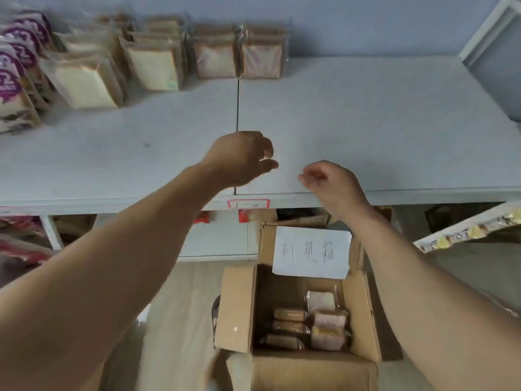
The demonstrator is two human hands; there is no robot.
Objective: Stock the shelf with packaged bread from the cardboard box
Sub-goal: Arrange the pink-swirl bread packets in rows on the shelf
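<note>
Far left, purple-print bags (14, 71) lean in a row; beside them white loaves (84, 80), then pinkish packs (239, 52) standing upright at the back of the shelf (366, 122). Left hand (242, 158) loosely curled over the shelf front, holding nothing. Right hand (332, 184) likewise empty. Remaining bread (310, 325) sits deep in the cardboard box (236, 306) below. Risk: leaning rows topple if nudged; soft packs crush under a hard grab.
</note>
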